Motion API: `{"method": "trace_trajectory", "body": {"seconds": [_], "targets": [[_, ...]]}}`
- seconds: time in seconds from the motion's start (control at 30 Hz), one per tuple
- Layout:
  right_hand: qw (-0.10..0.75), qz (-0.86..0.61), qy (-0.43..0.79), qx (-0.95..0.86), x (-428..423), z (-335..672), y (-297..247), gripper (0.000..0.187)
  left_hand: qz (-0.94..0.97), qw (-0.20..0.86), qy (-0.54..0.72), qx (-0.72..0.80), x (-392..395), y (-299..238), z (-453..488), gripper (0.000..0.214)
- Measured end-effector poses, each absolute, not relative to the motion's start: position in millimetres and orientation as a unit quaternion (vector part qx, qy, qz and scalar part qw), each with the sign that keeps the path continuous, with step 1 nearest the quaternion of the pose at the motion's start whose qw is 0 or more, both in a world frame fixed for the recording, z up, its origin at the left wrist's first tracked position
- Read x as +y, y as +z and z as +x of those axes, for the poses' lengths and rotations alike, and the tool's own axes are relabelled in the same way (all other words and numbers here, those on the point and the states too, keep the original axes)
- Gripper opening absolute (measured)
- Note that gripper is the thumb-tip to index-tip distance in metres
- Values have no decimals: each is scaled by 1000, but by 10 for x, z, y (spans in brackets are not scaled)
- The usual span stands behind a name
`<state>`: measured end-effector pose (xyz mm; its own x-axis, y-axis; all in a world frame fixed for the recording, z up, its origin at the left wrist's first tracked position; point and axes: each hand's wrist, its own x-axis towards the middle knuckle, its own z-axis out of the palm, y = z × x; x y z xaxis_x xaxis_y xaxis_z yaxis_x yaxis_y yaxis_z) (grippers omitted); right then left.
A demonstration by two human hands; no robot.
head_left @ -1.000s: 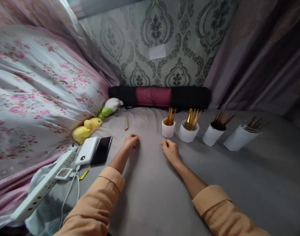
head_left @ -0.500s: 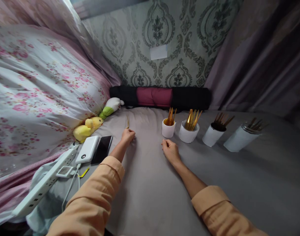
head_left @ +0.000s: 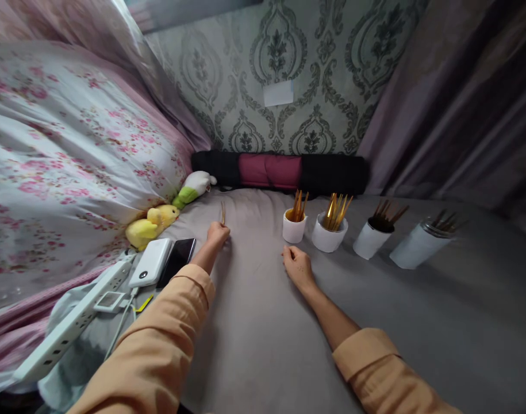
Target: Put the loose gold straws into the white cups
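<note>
My left hand [head_left: 218,232] is closed over the grey sheet, left of centre. A few thin brown sticks [head_left: 223,211] stick out past its fingers, pointing away from me; their lower ends are hidden by the hand. My right hand [head_left: 298,267] rests with curled fingers just in front of the smallest white cup [head_left: 294,231]; whether anything is inside the fingers is hidden. Golden sticks stand in that cup and in the wider white cup [head_left: 329,237] beside it. Farther right, a white-wrapped tin [head_left: 372,240] and a white-wrapped jar [head_left: 420,247] hold darker sticks.
At left lie a white power bank [head_left: 149,263], a black phone [head_left: 176,261], a power strip [head_left: 73,325] with a cable, and plush toys [head_left: 148,230]. A black and maroon roll [head_left: 269,171] lies along the patterned wall. Curtains hang on both sides.
My left hand has shifted slightly left and away from me, the sticks staying at its fingers. My right hand has hardly moved.
</note>
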<state>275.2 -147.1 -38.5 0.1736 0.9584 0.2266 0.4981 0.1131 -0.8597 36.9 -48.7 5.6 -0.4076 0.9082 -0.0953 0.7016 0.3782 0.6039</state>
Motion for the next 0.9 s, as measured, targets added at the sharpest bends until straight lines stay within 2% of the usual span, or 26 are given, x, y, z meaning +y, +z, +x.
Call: {"method": "trace_trajectory", "body": {"seconds": [0.9], "targets": [[461, -609, 264, -590, -1463, 2757, -422, 42, 502, 183, 196, 822, -241, 29, 15, 14]]}}
